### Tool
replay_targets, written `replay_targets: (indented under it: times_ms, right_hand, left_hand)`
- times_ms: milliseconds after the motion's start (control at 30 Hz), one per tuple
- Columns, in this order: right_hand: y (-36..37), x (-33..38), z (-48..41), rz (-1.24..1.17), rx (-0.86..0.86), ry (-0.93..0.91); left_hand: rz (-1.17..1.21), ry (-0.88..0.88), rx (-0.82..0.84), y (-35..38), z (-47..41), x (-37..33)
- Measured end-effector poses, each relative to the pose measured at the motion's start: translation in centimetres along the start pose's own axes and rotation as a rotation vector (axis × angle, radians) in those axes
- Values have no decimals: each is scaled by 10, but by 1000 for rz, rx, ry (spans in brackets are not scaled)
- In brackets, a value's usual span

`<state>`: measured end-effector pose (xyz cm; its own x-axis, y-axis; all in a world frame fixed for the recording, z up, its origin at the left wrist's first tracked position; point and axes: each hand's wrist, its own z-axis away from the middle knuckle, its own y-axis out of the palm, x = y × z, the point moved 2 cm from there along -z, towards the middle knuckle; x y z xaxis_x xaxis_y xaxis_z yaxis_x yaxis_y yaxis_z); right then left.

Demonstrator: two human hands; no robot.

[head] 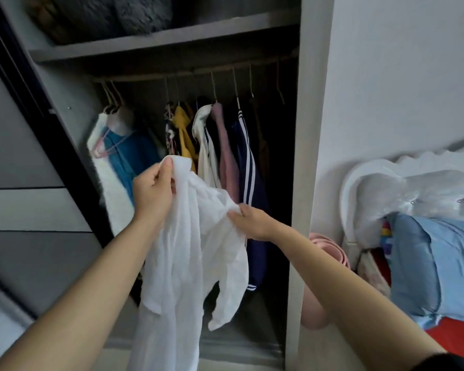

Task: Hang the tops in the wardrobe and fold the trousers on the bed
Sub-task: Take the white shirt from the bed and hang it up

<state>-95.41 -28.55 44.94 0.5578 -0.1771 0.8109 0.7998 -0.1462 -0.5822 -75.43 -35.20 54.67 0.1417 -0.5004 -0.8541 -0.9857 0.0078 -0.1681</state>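
- White top (193, 250): held in the air directly in front of the open wardrobe (303, 156), at the height of the lower half of the hanging clothes. One sleeve hangs loose below.
- Left hand (153, 194): fingers (168, 167) clenched on the upper edge of the white top, in front of the wardrobe's left half.
- Right hand (249, 220): fingers (235, 216) pinch a fold of the white top lower down, in front of the wardrobe's middle.
- Blue pillow (445, 263) and white headboard (386, 188): right of the wardrobe, beyond its side panel.
- Clothes inside the wardrobe, left to right: blue garment (129, 156), yellow garment (184, 135), pink garment (225, 151), navy garment with white stripes (248, 170).
- Rail (198, 69): across the wardrobe's upper part; carries the hangers.
- Shelf (158, 44): above the rail inside the wardrobe; holds grey plush items.
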Motion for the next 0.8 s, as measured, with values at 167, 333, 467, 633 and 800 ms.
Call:
replay_targets:
  times_ms: [167, 333, 467, 633, 800]
  right_hand:
    - [12, -7, -47, -95, 395, -16]
    - [40, -10, -82, 151, 471, 71]
    - [35, 40, -95, -273, 443, 116]
    - [42, 123, -118, -932, 267, -6]
    - [83, 183, -153, -1155, 138, 2]
  left_hand:
    - [62, -75, -157, -17, -51, 28]
    - [80, -79, -289, -48, -93, 69]
    - [-78, -170, -260, -77, -124, 136]
    - [-12, -452, 293, -94, -126, 189]
    - [-121, -376, 588, -122, -125, 208]
